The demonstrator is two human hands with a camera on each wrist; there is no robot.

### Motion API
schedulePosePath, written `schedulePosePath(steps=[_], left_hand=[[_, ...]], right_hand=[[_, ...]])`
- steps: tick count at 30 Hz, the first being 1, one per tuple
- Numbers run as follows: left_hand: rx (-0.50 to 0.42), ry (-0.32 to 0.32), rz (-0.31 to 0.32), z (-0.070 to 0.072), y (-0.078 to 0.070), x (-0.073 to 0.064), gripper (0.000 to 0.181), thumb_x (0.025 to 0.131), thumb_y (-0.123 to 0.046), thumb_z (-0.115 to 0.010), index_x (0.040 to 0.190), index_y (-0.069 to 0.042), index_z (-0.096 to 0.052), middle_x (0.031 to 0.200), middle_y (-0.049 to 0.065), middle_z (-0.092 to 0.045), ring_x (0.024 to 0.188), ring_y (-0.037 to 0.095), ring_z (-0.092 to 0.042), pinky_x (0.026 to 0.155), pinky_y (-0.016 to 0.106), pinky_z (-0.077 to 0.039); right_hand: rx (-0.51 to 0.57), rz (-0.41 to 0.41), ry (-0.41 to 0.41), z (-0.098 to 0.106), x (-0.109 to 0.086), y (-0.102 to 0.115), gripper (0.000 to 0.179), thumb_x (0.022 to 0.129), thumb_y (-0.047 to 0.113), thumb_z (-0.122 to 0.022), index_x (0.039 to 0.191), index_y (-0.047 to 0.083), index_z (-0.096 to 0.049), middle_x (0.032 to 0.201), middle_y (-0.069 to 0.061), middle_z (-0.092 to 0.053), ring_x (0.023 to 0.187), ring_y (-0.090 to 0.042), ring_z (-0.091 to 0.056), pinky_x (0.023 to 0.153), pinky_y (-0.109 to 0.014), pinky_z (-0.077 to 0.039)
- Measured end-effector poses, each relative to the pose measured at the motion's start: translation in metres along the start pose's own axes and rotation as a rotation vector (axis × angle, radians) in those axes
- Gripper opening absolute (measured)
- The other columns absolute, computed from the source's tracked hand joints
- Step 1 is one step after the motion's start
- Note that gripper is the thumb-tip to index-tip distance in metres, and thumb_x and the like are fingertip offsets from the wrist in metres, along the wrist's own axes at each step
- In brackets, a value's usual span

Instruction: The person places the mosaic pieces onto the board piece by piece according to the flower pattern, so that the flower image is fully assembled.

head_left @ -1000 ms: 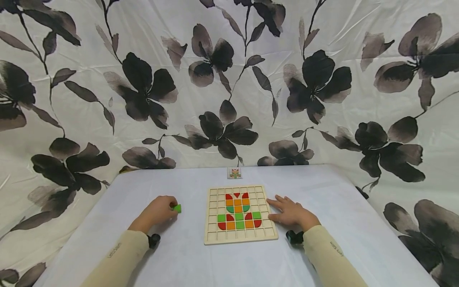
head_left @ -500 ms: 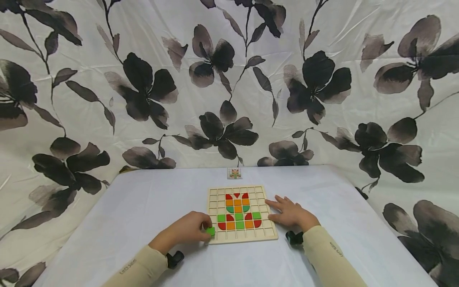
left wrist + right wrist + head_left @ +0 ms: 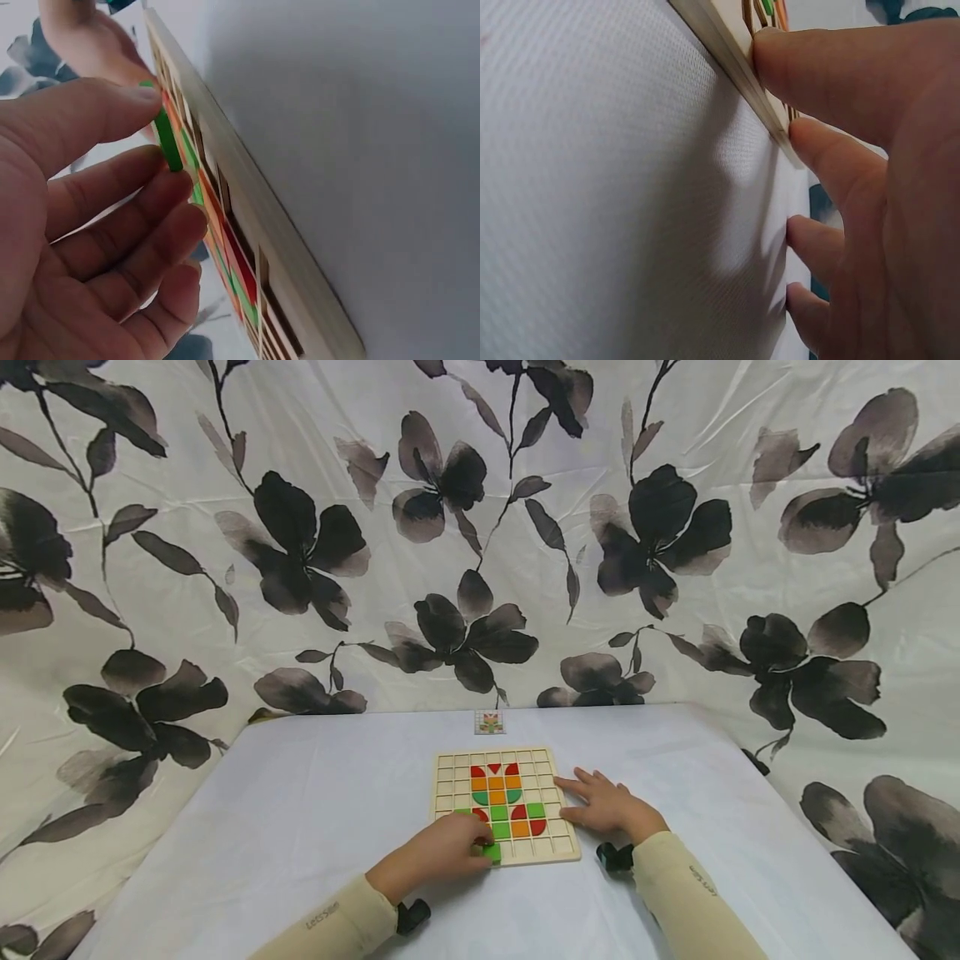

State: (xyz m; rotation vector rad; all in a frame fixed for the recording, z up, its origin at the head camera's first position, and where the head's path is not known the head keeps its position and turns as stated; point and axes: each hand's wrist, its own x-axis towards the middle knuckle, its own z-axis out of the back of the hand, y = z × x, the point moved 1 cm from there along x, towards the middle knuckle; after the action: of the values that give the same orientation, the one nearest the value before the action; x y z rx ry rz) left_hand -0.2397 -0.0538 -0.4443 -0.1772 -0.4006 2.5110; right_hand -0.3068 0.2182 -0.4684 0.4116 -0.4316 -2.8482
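A green square tile (image 3: pixel 492 853) is pinched between the thumb and fingers of my left hand (image 3: pixel 442 855), low over the near edge of the wooden grid board (image 3: pixel 561 843). In the left wrist view the green tile (image 3: pixel 167 135) stands on edge between thumb and fingertips, close to the board. Red, orange and green pieces fill several middle cells of the board, and my left hand hides some at the lower left. My right hand (image 3: pixel 611 803) lies with fingers spread at the board's right edge. Its thumb and index finger (image 3: pixel 825 154) touch the rim in the right wrist view.
A small pattern card (image 3: pixel 490 722) lies at the far edge of the white-covered table (image 3: pixel 337 752). Behind it hangs a white cloth (image 3: pixel 555 610) with dark flowers. Each wrist wears a small black camera (image 3: pixel 412 917).
My left hand has carried the green tile rightward from the table at the left to the board's near edge. The right hand and the board have stayed in place.
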Motion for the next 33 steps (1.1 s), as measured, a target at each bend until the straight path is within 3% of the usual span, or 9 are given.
schedulePosePath(steps=[10, 16, 33], left_hand=[[0.061, -0.029, -0.042, -0.007, -0.007, 0.012, 0.016, 0.085, -0.030, -0.071, 0.094, -0.017, -0.075, 0.084, -0.012, -0.063, 0.074, 0.002, -0.049, 0.075, 0.021, -0.048], [0.045, -0.037, -0.041, -0.006, -0.009, 0.015, 0.009, 0.085, -0.025, -0.071, 0.087, -0.017, -0.074, 0.079, -0.013, -0.059, 0.071, 0.003, -0.048, 0.068, 0.020, -0.045], [-0.054, -0.029, 0.015, -0.009, -0.007, 0.021, 0.005, 0.082, -0.019, -0.075, 0.087, -0.017, -0.073, 0.077, -0.012, -0.058, 0.072, 0.005, -0.048, 0.068, 0.021, -0.045]], right_hand=[[-0.004, 0.010, -0.007, 0.003, -0.002, 0.004, 0.064, 0.092, 0.052, -0.055, 0.149, 0.030, -0.036, 0.160, -0.013, -0.024, 0.146, -0.044, -0.018, 0.109, -0.072, -0.014], [-0.010, 0.014, -0.011, 0.003, -0.001, 0.003, 0.064, 0.092, 0.053, -0.055, 0.149, 0.030, -0.036, 0.160, -0.013, -0.025, 0.146, -0.044, -0.018, 0.109, -0.072, -0.014], [0.040, 0.022, -0.001, 0.003, -0.006, 0.001, 0.063, 0.093, 0.050, -0.054, 0.150, 0.029, -0.036, 0.160, -0.014, -0.023, 0.147, -0.045, -0.016, 0.110, -0.071, -0.011]])
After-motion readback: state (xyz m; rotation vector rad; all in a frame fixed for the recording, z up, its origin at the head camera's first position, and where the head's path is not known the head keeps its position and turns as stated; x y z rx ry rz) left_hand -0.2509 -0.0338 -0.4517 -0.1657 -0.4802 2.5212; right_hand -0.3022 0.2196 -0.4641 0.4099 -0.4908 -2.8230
